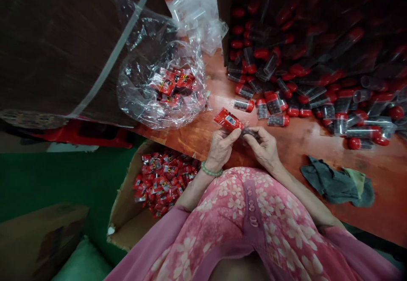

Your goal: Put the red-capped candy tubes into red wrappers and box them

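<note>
In front of my body, my left hand (220,147) pinches the near end of a red printed packet (224,116) with a white barcode label. Close beside it, my right hand (265,147) has its fingers closed on a small clear tube of dark pellets (249,132). The tube touches the packet's near end; whether it is inside cannot be made out. Beyond my hands lie several red-capped tubes, the nearest being a tube on its side (244,105). To the upper left, a clear plastic bag (162,115) holds red packets (173,83).
A large heap of red-capped tubes (340,98) spreads over the right of the table (270,162). Dark cloths (333,181) lie at the right. Below the table's left edge stands a cardboard box (122,213) of red packets. Clear empty sleeves (197,13) pile up at the back.
</note>
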Demonstrator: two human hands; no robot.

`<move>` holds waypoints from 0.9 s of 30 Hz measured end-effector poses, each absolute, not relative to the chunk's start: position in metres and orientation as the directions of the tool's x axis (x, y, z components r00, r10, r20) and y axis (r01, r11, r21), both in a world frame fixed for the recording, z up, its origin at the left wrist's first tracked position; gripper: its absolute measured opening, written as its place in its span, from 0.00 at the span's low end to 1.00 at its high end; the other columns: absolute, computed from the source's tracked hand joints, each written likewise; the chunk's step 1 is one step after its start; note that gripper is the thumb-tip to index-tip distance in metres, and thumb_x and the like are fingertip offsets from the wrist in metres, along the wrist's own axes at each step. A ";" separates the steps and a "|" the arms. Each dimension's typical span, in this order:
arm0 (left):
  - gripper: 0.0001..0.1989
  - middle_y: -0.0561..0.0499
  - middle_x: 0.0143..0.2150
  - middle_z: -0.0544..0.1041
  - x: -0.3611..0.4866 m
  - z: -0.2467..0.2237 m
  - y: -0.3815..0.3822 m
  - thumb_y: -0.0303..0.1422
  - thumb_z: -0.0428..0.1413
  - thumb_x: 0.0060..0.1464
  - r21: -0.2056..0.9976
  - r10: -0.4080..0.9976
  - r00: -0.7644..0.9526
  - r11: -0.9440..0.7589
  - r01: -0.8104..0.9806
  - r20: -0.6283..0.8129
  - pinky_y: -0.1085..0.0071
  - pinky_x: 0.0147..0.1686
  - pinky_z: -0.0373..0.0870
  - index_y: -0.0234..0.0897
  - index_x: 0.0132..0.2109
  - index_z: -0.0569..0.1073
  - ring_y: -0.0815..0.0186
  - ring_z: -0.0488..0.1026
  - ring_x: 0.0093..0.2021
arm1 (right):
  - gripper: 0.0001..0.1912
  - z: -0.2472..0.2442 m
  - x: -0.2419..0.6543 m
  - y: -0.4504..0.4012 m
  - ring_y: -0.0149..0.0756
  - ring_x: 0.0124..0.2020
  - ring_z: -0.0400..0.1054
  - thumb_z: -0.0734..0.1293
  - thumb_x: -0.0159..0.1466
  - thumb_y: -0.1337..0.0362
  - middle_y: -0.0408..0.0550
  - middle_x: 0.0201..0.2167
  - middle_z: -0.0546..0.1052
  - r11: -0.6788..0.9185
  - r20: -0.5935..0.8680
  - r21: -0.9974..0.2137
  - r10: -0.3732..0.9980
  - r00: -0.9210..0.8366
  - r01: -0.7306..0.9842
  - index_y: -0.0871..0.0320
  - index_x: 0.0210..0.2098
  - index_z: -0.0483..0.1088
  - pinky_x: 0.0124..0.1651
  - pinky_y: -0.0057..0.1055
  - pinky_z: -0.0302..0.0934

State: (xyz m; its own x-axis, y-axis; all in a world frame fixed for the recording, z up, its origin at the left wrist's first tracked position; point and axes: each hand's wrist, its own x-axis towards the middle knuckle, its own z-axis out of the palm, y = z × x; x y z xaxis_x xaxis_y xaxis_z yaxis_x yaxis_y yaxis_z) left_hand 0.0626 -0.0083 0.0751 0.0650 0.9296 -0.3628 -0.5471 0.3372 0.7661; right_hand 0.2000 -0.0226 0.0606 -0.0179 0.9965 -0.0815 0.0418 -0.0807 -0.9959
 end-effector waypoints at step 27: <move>0.23 0.52 0.27 0.79 0.074 0.072 -0.006 0.48 0.73 0.38 0.750 0.895 0.098 0.420 -0.511 -0.434 0.75 0.26 0.68 0.32 0.32 0.79 0.74 0.69 0.23 | 0.25 0.061 0.202 -0.012 0.29 0.26 0.77 0.78 0.54 0.48 0.38 0.30 0.80 -0.307 -0.270 -0.890 0.950 -0.154 -0.337 0.53 0.41 0.66 0.35 0.28 0.74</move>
